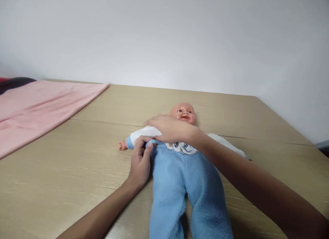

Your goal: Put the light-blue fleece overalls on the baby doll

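Observation:
A baby doll [183, 112] lies on its back on the table, head away from me. It wears fuzzy blue trousers [190, 177] and a white top with blue cuffs and a printed front. My left hand [142, 156] is beside the doll's waist, thumb and fingers pinched on the blue edge of the clothing below the white sleeve [144, 132]. Across the doll's chest and shoulder lies my right hand [171, 127], its fingers stretched out over the top of that sleeve. The palm side of the right hand is hidden.
A pink cloth [46, 108] is spread over the left of the wooden table [77, 184]. Behind it, a dark object [17, 83] shows at the far left. A white wall [164, 40] stands behind the table. A seam crosses the tabletop.

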A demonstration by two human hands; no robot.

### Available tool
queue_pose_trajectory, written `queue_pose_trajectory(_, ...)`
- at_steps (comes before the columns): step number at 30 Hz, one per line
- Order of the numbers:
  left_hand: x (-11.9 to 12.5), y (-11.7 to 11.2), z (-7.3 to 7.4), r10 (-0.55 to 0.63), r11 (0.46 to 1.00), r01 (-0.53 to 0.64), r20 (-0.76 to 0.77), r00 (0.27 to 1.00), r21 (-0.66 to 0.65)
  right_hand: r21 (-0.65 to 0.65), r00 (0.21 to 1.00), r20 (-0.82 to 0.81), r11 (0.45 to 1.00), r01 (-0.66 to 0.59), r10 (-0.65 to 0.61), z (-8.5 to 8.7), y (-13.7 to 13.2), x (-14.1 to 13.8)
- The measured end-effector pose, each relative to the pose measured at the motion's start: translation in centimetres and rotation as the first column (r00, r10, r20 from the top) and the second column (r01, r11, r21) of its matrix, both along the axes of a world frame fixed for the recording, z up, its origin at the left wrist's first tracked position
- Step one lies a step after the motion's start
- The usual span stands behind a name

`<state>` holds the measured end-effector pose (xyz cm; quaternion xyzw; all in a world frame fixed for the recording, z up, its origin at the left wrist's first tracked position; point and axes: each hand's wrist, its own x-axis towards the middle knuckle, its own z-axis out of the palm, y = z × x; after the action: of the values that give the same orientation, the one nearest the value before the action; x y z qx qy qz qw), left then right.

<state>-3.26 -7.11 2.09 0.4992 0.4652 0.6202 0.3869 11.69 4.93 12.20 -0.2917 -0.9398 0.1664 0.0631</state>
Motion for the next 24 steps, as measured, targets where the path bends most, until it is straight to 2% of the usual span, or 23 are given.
queue_pose_trajectory(3, 0.1, -0.1, 0.1, 0.0, 1.0, 0.0, -0.035, 0.999, 0.009, -0.133, 0.983, 0.15, 0.987, -0.085, 0.105, -0.7, 2.1, -2.1)
queue_pose_trajectory(5, 0.2, -0.2, 0.1, 0.009, 1.0, -0.009, -0.028, 1.0, 0.001, -0.148, 0.979, 0.186, 0.987, -0.057, 0.084, -0.8, 2.4, -2.6)
queue_pose_trajectory(7, 0.2, -0.5, 0.0, 0.016, 1.0, -0.016, -0.014, 1.0, -0.012, -0.11, 0.984, 0.178, 0.994, 0.007, 0.013, -0.6, 2.1, -2.4)
queue_pose_trajectory(9, 0.2, -1.0, -0.1, 0.005, 1.0, -0.006, -0.016, 1.0, -0.022, -0.088, 0.991, 0.096, 0.991, 0.097, -0.089, -0.3, 1.4, -1.9)
queue_pose_trajectory(11, 0.1, -1.3, -0.3, -0.026, 1.0, 0.026, -0.037, 0.999, -0.011, -0.12, 0.989, -0.049, 0.983, 0.136, -0.143, -0.1, 0.8, -1.0)
queue_pose_trajectory(14, 0.1, -1.7, -0.8, -0.035, 0.998, 0.039, -0.098, 0.995, 0.042, -0.264, 0.957, -0.265, 0.963, 0.048, -0.121, -0.1, 0.4, 0.7)
queue_pose_trajectory(17, 0.0, -1.9, -1.6, 0.042, 0.996, -0.031, -0.135, 0.99, 0.08, -0.401, 0.903, -0.412, 0.914, -0.06, -0.122, -0.3, 0.4, 2.3)
queue_pose_trajectory(19, -0.3, -2.1, -2.3, 0.057, 0.99, -0.034, -0.164, 0.985, 0.136, -0.429, 0.883, -0.456, 0.897, -0.109, -0.111, -0.4, 0.5, 3.1)
queue_pose_trajectory(21, -0.7, -2.4, -2.8, 0.016, 0.966, 0.044, -0.232, 0.972, 0.254, -0.427, 0.88, -0.467, 0.894, -0.136, -0.089, -0.6, 0.7, 3.7)
queue_pose_trajectory(24, -1.1, -2.7, -3.1, 0.04, 0.86, 0.136, -0.331, 0.943, 0.491, -0.431, 0.897, -0.439, 0.889, -0.157, -0.055, -1.0, 1.2, 4.0)
